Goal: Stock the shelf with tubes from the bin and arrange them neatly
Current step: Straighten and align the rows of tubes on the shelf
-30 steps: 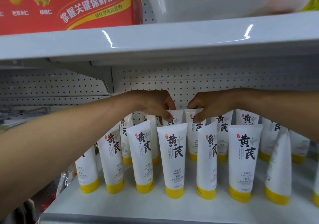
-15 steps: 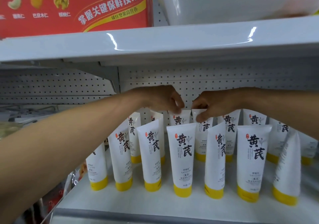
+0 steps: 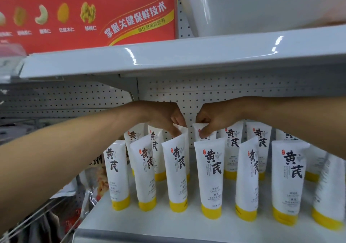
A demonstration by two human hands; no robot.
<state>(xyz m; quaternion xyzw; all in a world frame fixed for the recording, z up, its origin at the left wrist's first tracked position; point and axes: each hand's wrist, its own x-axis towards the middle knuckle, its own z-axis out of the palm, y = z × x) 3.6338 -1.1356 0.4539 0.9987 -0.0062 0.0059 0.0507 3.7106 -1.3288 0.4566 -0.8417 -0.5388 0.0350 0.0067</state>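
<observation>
shelf (image 3: 168,226): white, pegboard (image 3: 234,93) behind
tubes (image 3: 211,171): read 黄芪, yellow caps
red box (image 3: 93,18): 掌握关键保鲜技术
my left hand (image 3: 164,117): pinching back tube (image 3: 183,130) top
my right hand (image 3: 215,116): pinching neighbour tube (image 3: 196,127) top

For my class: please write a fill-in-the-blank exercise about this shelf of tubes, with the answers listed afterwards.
1. The front tubes stand on caps coloured ____.
2. The left hand and right hand each pinch a back-row tube by its ____ edge.
3. The box printed with nuts on the upper shelf is coloured ____.
Missing words: yellow; top; red.
</observation>
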